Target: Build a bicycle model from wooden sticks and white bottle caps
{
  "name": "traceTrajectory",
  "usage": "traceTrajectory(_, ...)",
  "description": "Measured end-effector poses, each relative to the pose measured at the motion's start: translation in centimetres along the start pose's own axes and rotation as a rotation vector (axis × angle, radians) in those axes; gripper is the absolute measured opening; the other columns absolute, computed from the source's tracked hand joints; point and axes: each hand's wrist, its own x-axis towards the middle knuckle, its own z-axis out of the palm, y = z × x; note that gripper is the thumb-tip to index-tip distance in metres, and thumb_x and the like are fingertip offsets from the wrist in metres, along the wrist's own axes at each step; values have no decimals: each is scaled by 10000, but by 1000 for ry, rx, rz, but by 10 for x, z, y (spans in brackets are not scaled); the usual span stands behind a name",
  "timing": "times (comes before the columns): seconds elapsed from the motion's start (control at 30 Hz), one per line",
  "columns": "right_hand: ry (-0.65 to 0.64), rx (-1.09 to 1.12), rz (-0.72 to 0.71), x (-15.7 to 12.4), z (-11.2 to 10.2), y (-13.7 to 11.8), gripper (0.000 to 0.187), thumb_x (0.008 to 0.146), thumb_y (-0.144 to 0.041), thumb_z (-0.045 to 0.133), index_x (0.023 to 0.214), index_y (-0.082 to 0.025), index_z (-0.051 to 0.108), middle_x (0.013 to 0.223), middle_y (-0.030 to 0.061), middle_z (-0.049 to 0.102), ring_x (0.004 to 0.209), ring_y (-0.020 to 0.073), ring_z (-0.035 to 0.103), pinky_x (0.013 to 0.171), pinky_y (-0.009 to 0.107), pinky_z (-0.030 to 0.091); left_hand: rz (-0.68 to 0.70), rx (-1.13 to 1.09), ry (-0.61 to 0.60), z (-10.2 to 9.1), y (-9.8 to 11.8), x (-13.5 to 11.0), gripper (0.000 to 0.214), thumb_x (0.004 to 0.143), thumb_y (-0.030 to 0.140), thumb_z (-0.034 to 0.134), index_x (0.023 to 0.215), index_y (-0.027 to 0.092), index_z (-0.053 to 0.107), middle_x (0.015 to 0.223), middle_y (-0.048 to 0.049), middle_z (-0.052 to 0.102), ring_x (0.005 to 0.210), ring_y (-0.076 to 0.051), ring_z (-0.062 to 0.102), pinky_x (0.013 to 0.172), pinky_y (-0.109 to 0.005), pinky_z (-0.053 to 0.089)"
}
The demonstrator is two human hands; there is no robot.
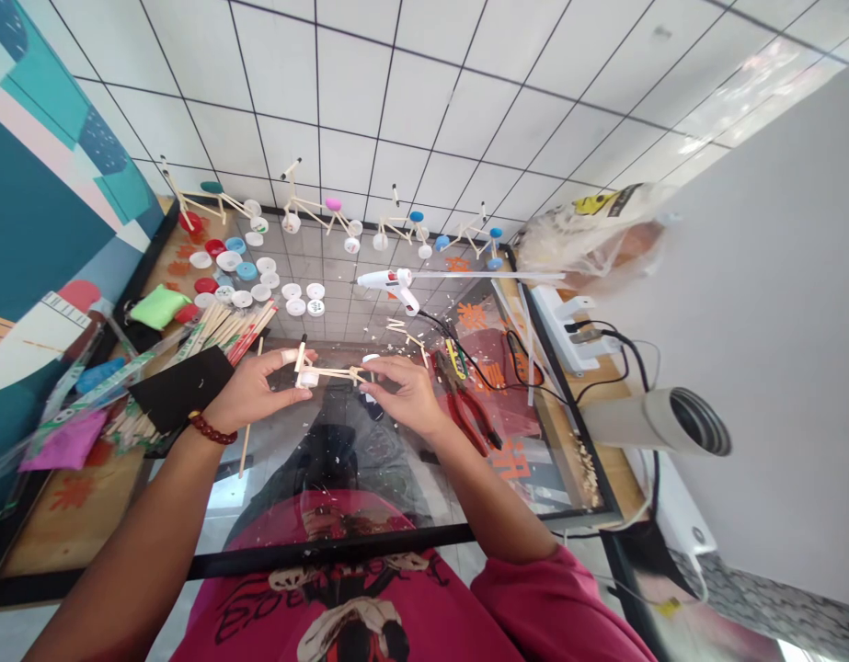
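Note:
Between my two hands, above the glass tabletop, is a small bicycle model [336, 372] made of thin wooden sticks with white bottle-cap wheels. My left hand [264, 384] grips its handlebar end, near a black-tipped upright stick and a white cap [308, 378]. At the other end, my right hand [402, 391] pinches the sticks beside a second white cap [371, 360]. Part of that cap is hidden by the fingers. A white glue gun [391, 283] lies beyond my hands, a clear glue stick [489, 275] extending from its back.
Several finished stick bicycles [314, 210] stand along the tiled wall. Loose bottle caps [246, 271] and bundled sticks [223, 326] lie at left. Red-handled pliers [472, 414] rest right of my right hand, near the glue gun's cord. A power strip [566, 326] sits on the right edge.

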Motion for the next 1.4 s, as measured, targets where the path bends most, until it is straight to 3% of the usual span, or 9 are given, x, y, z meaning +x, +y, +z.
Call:
traceTrajectory(0.17, -2, 10, -19, -1, 0, -1, 257, 851, -330, 743, 1093, -244, 736, 1049, 64, 766, 808, 167, 694, 815, 344, 572, 31, 0, 7, 0, 1, 1, 619, 729, 551, 770, 1224, 186, 695, 1250, -113, 717, 1197, -313, 647, 1126, -463, 425)
traceTrajectory(0.27, -16, -4, -18, -1, -5, -3, 436, 839, -405, 748, 1242, -259, 666, 1161, 80, 719, 800, 167, 664, 808, 356, 571, 25, 10, 6, 0, 2, 1, 628, 725, 568, 766, 1222, 191, 696, 1250, -110, 718, 1194, -315, 649, 1123, -464, 430)
traceTrajectory(0.37, -69, -78, -20, -3, -16, -2, 725, 768, -524, 787, 1403, -279, 538, 1356, 108, 612, 1088, 249, 633, 971, 438, 521, 25, 10, 3, 0, 2, 1, 631, 725, 571, 766, 1225, 193, 695, 1252, -109, 717, 1193, -312, 649, 1128, -463, 423)
traceTrajectory(0.43, -127, -120, -40, -4, -23, 3, 912, 703, -585, 816, 1477, -274, 446, 1445, 127, 536, 1288, 309, 520, 1097, 506, 418, 20, 8, 2, 0, 1, 1, 633, 728, 571, 764, 1229, 191, 693, 1258, -111, 713, 1197, -310, 646, 1131, -463, 420)
traceTrajectory(0.5, -197, -145, -32, -6, -27, 8, 1055, 654, -613, 837, 1527, -265, 359, 1476, 144, 496, 1353, 341, 452, 1145, 548, 342, 7, 7, -3, 0, 1, 1, 636, 729, 575, 761, 1232, 192, 690, 1265, -111, 710, 1200, -313, 644, 1127, -472, 423)
traceTrajectory(0.6, -273, -181, 40, -8, -26, 15, 1158, 624, -594, 861, 1563, -264, 270, 1483, 162, 471, 1358, 366, 432, 1133, 573, 328, -16, 6, -13, -1, 2, 0, 636, 731, 581, 755, 1233, 197, 686, 1275, -112, 705, 1213, -323, 634, 1114, -488, 434)
traceTrajectory(0.8, -294, -204, 85, -8, -20, 15, 1129, 670, -478, 864, 1577, -280, 220, 1492, 145, 485, 1345, 362, 450, 1121, 562, 326, -10, -1, -10, -1, 1, 1, 631, 718, 562, 774, 1222, 190, 693, 1275, -116, 705, 1211, -317, 638, 1136, -474, 414)
traceTrajectory(1.1, -291, -213, 64, -8, -19, 18, 1125, 648, -506, 873, 1565, -258, 270, 1483, 163, 510, 1344, 378, 475, 1118, 559, 320, -22, -11, -16, 0, -2, 1, 674, 716, 576, 764, 1258, 186, 673, 1299, -125, 692, 1204, -317, 641, 1113, -510, 429)
traceTrajectory(1.4, -309, -283, 57, -7, -18, 14, 1107, 627, -456, 891, 1543, -211, 319, 1492, 191, 490, 1363, 388, 456, 1130, 580, 302, -35, -53, -45, 0, -6, 2, 752, 683, 611, 780, 1277, 165, 662, 1321, -140, 676, 1212, -324, 637, 1103, -470, 444)
